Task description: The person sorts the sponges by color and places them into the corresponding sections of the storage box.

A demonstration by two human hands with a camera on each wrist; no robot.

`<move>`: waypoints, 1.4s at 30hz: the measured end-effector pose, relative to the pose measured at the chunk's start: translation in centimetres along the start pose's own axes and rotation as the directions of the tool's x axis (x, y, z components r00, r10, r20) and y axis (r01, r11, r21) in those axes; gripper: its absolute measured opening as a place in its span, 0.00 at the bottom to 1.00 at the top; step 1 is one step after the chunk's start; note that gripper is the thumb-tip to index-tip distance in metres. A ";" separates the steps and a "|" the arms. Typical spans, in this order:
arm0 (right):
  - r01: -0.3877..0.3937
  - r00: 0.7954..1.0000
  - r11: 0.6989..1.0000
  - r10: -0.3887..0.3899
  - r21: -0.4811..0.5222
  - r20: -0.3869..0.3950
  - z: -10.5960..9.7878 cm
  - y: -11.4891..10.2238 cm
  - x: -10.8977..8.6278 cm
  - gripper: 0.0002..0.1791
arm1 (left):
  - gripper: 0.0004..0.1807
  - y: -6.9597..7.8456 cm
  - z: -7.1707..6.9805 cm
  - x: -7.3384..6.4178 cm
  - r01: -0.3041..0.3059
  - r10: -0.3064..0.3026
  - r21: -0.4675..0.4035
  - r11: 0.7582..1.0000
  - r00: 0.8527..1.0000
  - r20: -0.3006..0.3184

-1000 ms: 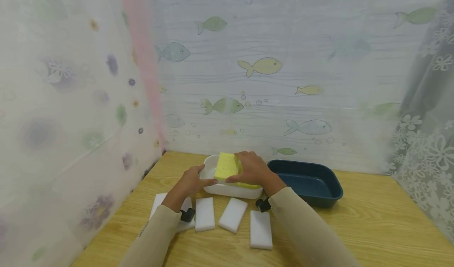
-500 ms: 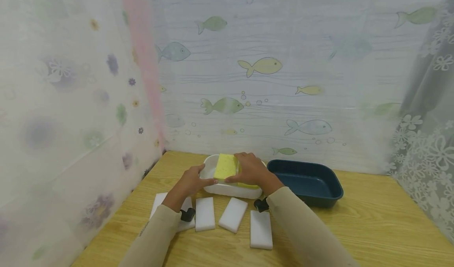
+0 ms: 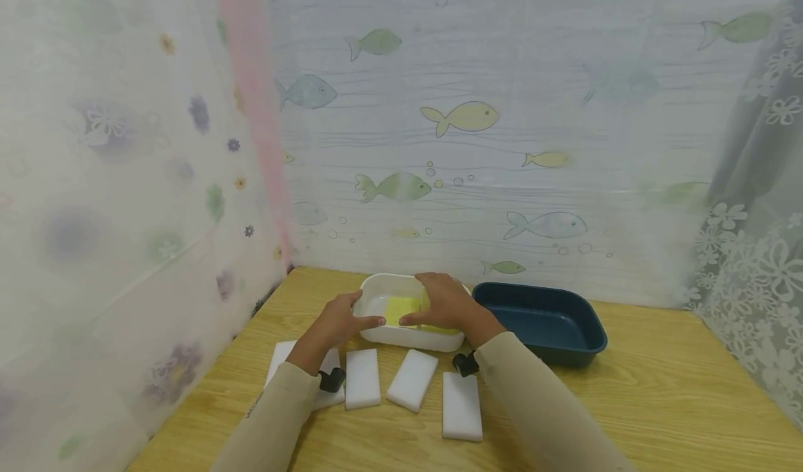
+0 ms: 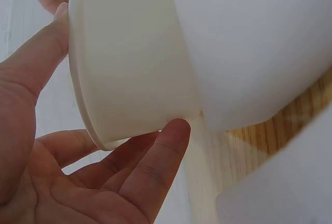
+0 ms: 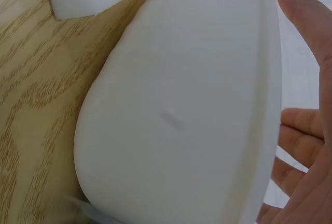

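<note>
White tub [image 3: 408, 338] sits on the wood table [image 3: 677, 388], just below centre of the head frame. Yellow sponge [image 3: 401, 309] lies low inside it, near mid-tub; a second yellow piece [image 3: 441, 330] shows to its right, mostly hidden under the right hand.

Left hand [image 3: 335, 323] grips the tub's left end: thumb along the near rim, fingers round the outside wall. Right hand [image 3: 447, 303] is curved over the tub's right half, thumb at the near side, fingers toward the far side. Thumb and fingers are spread apart, no sponge seen held between them; whether the thumb tip touches the sponge can't be told.

Handling, judged by look: sponge should be light, soft, springy, not fragile or slippery; best pinched lightly across 2 opposite long edges, since a hard squeeze would dent it. Tub looks like thin plastic, stiff but light, smooth, likely to slide if bumped; hold at the rim or 1 end wall.

Also there: 3 white blocks [image 3: 362, 379] in a row at lower centre, more white foam [image 3: 279, 355] partly behind the left wrist, navy tub [image 3: 539, 322] right of centre.
</note>
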State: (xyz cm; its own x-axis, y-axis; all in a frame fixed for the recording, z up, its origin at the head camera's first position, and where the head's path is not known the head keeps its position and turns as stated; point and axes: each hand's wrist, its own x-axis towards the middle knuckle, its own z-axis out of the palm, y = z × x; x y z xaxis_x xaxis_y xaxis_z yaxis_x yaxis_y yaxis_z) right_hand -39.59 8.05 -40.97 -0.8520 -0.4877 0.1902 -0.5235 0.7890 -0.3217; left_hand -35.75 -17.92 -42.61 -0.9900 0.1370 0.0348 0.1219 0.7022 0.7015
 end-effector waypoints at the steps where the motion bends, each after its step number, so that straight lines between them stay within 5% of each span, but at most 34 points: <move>1: 0.001 1.000 1.000 -0.001 0.005 0.000 0.0 0.0 0.0 0.57 | 0.55 0.0 0.0 0.0 0.001 -0.001 0.001 1.000 1.000 -0.001; 9: 0.026 1.000 1.000 -0.025 0.011 -0.012 -0.6 -0.1 -0.6 0.49 | 0.56 0.1 0.0 -0.2 0.012 -0.012 0.001 1.000 1.000 -0.003; 17: -0.013 1.000 1.000 0.013 0.024 -0.012 -2.0 0.9 -2.5 0.59 | 0.58 0.0 0.0 -0.1 0.019 -0.019 -0.007 1.000 1.000 -0.002; 34: -0.079 0.987 0.992 0.091 0.094 -0.133 -6.0 4.9 -10.3 0.64 | 0.58 -0.1 0.0 0.0 -0.001 0.001 0.003 1.000 1.000 0.002; 42: -0.126 0.967 0.992 0.129 0.027 -0.219 -7.1 7.9 -14.3 0.64 | 0.57 -0.1 0.1 -0.1 0.000 0.000 0.003 1.000 1.000 -0.002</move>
State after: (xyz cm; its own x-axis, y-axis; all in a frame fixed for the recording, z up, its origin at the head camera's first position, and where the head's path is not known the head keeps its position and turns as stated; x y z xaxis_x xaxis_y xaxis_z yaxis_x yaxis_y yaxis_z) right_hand -31.58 23.95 -39.69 -0.8929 -0.2885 0.3456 -0.4118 0.8337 -0.3680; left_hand -35.65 -17.98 -42.74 -0.9901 0.1355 0.0360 0.1218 0.7045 0.6992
